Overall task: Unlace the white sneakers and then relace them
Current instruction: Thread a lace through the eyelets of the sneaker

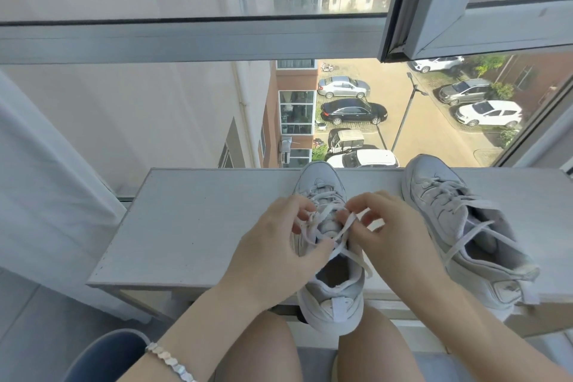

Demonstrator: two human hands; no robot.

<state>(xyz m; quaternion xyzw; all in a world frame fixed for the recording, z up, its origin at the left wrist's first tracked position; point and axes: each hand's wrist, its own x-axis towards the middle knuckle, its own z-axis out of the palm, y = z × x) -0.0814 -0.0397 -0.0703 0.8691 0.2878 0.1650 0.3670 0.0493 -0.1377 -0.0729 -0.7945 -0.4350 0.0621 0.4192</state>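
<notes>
A white sneaker (pixel 330 295) is stood on a pale table (pixel 192 226) set against a window, its toe pointed toward the glass and its heel hung over the table's near edge, between the person's bare thighs (pixel 260 350). Its middle eyelets are covered by both hands, so how far it is laced cannot be told. The left hand (pixel 279 245) is held over the shoe's left side, its fingers curled and a strand of the white lace (pixel 342 231) pinched at the fingertips. The right hand (pixel 393 232) is held just opposite, fingers likewise curled, with the lace nipped between thumb and forefinger; the two sets of fingertips are brought close together above the tongue. One loose lace end is draped over the shoe's collar on the right. A second white sneaker (pixel 459 226) is laid to the right on the same table, angled, apart from the first, with slack laces (pixel 468 239) trailed across its opening. A beaded bracelet (pixel 173 363) is worn on the left wrist. A white curtain (pixel 46 180) is hung at the left, and a blue rounded object (pixel 105 357) is seen beside the left forearm. Beyond the horizontal window frame (pixel 186 37) and an open sash (pixel 465 25), parked cars (pixel 353 112) are seen far below.
</notes>
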